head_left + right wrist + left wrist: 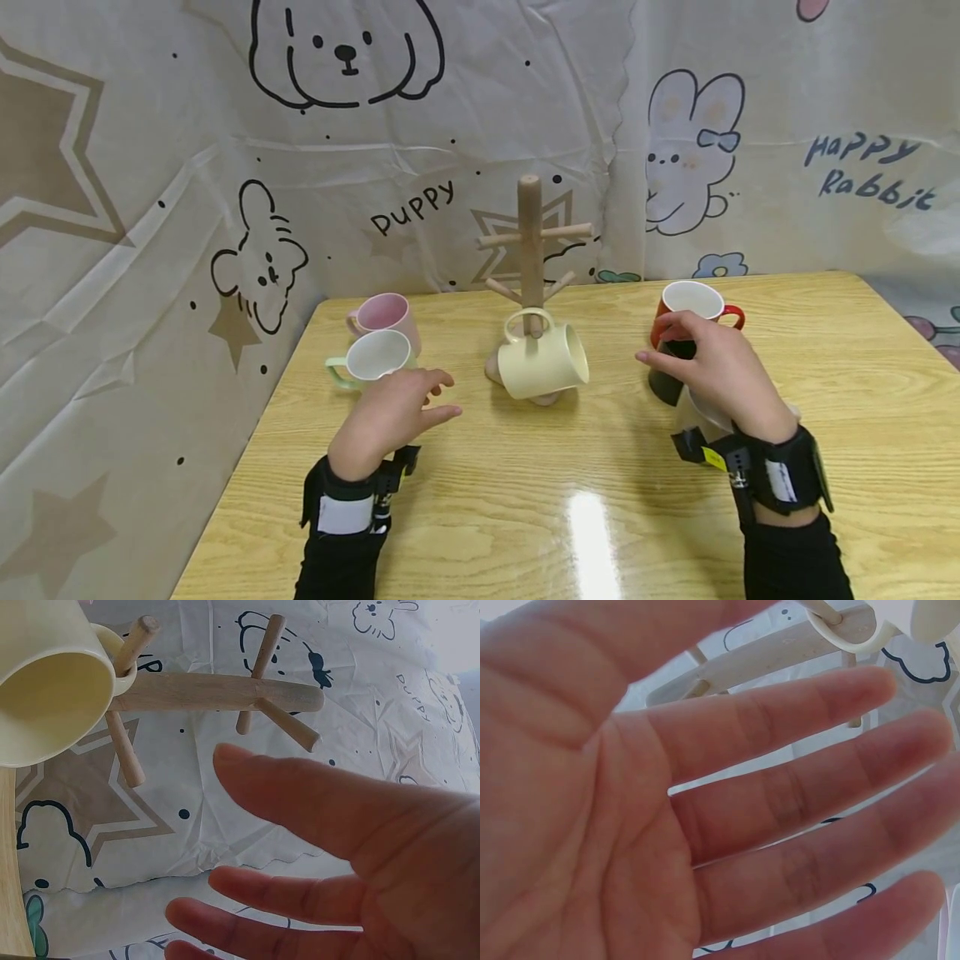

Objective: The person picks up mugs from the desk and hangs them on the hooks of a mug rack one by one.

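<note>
On the wooden mug tree [530, 212], a pale-yellow mug [543, 367] hangs by its handle [529, 312]. The left hand [392, 411] and right hand [726, 368] each have an empty, loosely spread grip; that mug's hanging step looks complete, the next likely calling for pinching the black mug [665, 387].

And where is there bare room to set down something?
The light wooden table is bare in front of the yellow mug on the wooden peg stand, and right of the red mug with white inside. Crowded: at left, the pink mug and pale green mug; near the right hand, the black cup.
</note>
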Tool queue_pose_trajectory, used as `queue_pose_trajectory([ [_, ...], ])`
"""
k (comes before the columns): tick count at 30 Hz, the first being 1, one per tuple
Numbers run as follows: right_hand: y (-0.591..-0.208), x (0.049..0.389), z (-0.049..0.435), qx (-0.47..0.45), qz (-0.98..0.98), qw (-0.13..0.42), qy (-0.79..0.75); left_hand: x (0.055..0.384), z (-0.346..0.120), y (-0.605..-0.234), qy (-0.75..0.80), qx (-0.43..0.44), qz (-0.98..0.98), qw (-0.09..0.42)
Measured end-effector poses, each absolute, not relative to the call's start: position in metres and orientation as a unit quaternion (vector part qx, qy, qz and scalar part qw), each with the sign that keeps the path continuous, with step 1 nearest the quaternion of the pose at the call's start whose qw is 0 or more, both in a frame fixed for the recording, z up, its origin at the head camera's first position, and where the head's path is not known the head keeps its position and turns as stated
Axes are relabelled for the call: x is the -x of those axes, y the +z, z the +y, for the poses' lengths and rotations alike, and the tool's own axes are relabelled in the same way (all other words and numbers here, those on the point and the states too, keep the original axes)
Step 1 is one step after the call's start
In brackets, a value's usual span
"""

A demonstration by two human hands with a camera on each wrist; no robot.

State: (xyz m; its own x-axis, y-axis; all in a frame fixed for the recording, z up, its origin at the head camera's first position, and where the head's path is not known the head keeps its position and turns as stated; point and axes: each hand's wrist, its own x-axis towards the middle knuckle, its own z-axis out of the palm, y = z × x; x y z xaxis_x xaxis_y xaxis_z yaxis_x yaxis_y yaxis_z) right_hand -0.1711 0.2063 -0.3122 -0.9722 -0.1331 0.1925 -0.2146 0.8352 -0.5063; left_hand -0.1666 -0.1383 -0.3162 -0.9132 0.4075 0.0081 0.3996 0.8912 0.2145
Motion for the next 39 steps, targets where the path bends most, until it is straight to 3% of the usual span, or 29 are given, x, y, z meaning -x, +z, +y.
queue_pose_trajectory([
  [10,-0.307,0.169,0.204,-0.092,-0.951,0.093,0.28,0.166,-0.138,-0.316,0.11,-0.214,0.971,0.008],
  [13,-0.297,0.168,0.199,-0.125,-0.937,0.158,0.285,0.167,-0.137,-0.318,0.115,-0.217,0.969,0.009],
  [18,-0.257,0.182,0.179,-0.246,-0.86,0.328,0.303,0.167,-0.138,-0.318,0.108,-0.226,0.968,-0.002],
  [20,-0.234,0.194,0.169,-0.28,-0.838,0.347,0.314,0.167,-0.139,-0.318,0.103,-0.227,0.968,-0.005],
  [22,-0.211,0.21,0.159,-0.297,-0.847,0.295,0.329,0.167,-0.14,-0.317,0.099,-0.227,0.969,-0.006],
  [27,-0.18,0.261,0.139,-0.285,-0.893,0.05,0.345,0.165,-0.141,-0.316,0.1,-0.223,0.97,-0.002],
  [29,-0.181,0.28,0.132,-0.285,-0.893,-0.01,0.348,0.164,-0.141,-0.315,0.104,-0.221,0.97,0.0],
  [33,-0.188,0.303,0.123,-0.28,-0.876,-0.072,0.386,0.162,-0.14,-0.316,0.106,-0.22,0.97,0.004],
  [39,-0.196,0.319,0.121,-0.297,-0.837,-0.11,0.447,0.162,-0.139,-0.318,0.095,-0.225,0.97,0.003],
])
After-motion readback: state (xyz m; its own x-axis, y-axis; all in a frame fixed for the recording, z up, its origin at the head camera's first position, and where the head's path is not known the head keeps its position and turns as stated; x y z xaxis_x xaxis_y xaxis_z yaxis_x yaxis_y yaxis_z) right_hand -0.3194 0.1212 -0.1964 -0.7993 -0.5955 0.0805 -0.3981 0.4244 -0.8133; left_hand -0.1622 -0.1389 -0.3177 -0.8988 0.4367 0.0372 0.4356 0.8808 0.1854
